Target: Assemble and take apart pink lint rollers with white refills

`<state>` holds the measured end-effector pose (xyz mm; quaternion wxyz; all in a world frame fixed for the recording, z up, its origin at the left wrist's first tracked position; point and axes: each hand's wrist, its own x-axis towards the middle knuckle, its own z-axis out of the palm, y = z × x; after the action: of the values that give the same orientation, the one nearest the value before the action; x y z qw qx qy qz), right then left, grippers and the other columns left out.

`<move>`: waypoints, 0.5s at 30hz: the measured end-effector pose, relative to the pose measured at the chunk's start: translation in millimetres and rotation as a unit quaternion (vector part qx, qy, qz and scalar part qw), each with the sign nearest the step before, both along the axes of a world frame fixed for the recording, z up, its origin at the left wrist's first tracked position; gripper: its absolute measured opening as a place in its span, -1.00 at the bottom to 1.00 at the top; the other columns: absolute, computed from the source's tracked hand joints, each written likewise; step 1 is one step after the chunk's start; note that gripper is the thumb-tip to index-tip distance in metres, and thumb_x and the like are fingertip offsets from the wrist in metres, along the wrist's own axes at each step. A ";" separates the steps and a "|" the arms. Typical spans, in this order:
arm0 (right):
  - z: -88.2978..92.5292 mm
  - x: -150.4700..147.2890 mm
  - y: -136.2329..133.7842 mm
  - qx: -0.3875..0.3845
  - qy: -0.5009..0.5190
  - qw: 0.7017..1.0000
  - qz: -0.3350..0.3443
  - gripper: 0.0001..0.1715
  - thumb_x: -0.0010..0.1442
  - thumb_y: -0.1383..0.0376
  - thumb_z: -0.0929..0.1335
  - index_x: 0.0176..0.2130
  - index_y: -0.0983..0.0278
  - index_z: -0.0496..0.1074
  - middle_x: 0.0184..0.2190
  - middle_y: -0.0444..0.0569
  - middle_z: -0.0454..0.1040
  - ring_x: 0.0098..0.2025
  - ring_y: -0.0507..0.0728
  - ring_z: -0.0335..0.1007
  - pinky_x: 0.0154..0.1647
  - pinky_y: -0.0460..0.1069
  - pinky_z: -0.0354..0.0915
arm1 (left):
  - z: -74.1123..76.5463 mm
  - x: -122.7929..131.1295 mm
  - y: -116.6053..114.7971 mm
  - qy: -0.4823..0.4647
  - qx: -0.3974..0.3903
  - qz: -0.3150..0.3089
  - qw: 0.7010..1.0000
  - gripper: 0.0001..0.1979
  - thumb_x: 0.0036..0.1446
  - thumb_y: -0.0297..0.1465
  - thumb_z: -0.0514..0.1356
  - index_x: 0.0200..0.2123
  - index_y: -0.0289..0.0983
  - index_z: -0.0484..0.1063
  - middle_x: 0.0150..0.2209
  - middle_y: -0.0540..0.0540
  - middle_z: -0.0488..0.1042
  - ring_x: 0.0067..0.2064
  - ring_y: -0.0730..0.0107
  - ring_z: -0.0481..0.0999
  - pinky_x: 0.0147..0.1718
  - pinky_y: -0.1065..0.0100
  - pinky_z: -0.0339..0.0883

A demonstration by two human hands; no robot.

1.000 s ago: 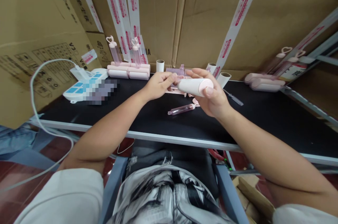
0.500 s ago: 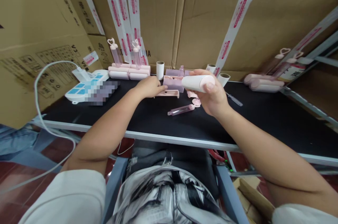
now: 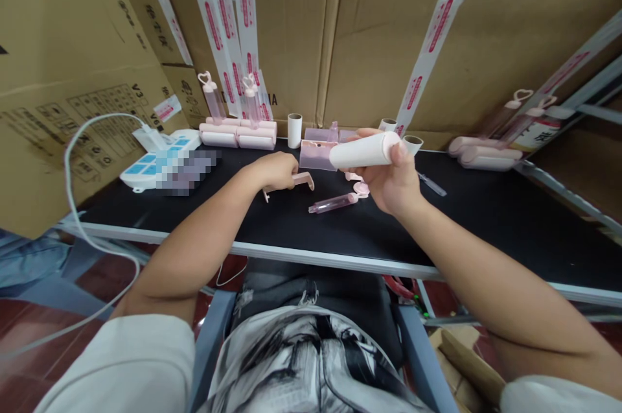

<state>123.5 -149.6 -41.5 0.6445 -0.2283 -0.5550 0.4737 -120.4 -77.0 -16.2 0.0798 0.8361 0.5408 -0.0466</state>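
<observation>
My right hand is closed round a white lint roll with a pink end, held level above the black table. My left hand is closed on a pink bracket-shaped frame and holds it just over the table. A clear pink handle tube lies between my hands, with a small pink cap beside it. A translucent pink cover rests behind, under the roll's left end.
Finished pink rollers with heart-topped handles stand at the back left, more at the back right. Cardboard cores stand by the box wall. A white power strip and cable lie at left. A small screwdriver lies right.
My left hand has picked the pink frame from beside the cover and drawn it back toward me and left. My right hand tilted the roll slightly, pink end up.
</observation>
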 end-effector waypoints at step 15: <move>8.1 7.2 8.5 -0.282 -0.001 0.938 0.203 0.04 0.35 -0.49 0.08 0.18 0.24 0.46 -0.29 0.16 0.72 -0.31 0.39 0.74 -0.46 0.21 0.63 | -20.9 47.5 -23.9 -0.688 0.039 -0.100 0.718 -0.53 0.45 0.17 0.09 0.01 -0.10 0.35 -0.50 0.08 0.28 -0.55 0.41 0.34 -0.48 0.32 0.35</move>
<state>130.7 -141.2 -33.4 0.4433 -0.2833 -0.4341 0.7313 -73.0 -100.9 -37.1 0.3916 0.6894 0.2515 0.5550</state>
